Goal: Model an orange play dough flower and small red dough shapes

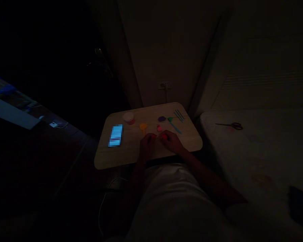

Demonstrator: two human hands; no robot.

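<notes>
In the dim light, both hands meet over the front part of a small wooden-topped table. My right hand (172,142) has its fingers closed round a lump of red modelling clay (164,136). Close beside it, my left hand (147,143) is closed on a smaller red piece of clay (154,136). Just beyond the fingers lies a pink-red piece (159,128). An orange flower-shaped piece on a stick (143,126) sits past my left hand. Farther back are a purple lump (162,119) and a green piece (170,119) at the end of a blue stick (176,127).
A lit phone (115,135) lies on the left of the table (126,156), near a lidded tub (129,118). Several thin blue sticks (179,115) rest at the back right. Scissors (229,125) lie on a mattress to the right. A wall socket (164,84) holds a plug.
</notes>
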